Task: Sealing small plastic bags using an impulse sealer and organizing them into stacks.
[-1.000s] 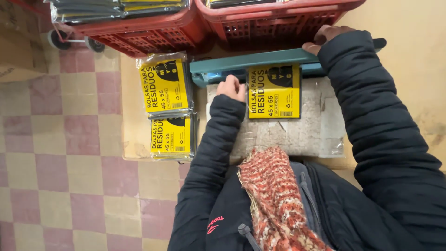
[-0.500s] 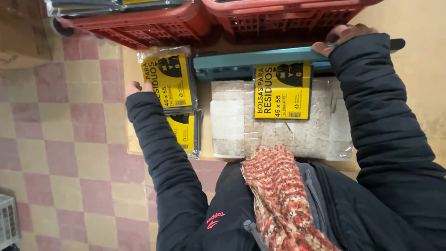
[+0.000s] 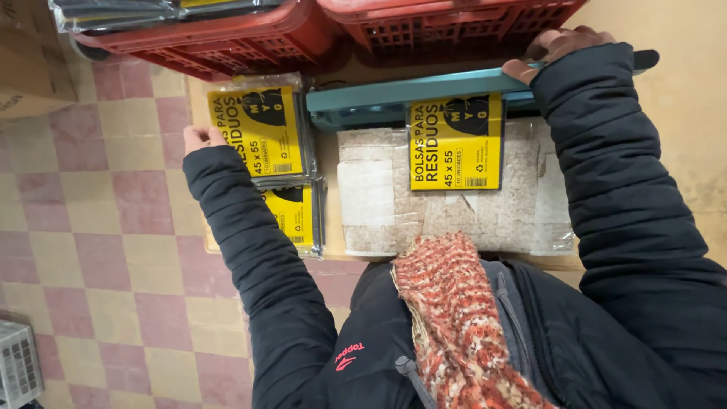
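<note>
My right hand (image 3: 562, 47) is closed over the far end of a teal lever bar (image 3: 409, 88), close to its black handle tip (image 3: 645, 58). Under the bar lies a clear pack with a yellow label (image 3: 455, 144), resting on a worn beige pad (image 3: 376, 198). My left hand (image 3: 200, 138) sits at the left edge of a second yellow-labelled pack (image 3: 254, 129) that tops a small stack. Its fingers curl at that edge and their grip is hidden. Another pack (image 3: 296, 215) pokes out below.
Two red plastic crates (image 3: 216, 42) (image 3: 447, 23) stand just beyond the bar, the left one holding more wrapped packs. A cardboard box (image 3: 30, 57) is at the upper left. A white grille (image 3: 15, 365) sits on the checkered floor (image 3: 98, 250).
My left hand has left the pad by the pack under the bar and swung left to the edge of the stacked packs. My right hand has stayed on the bar.
</note>
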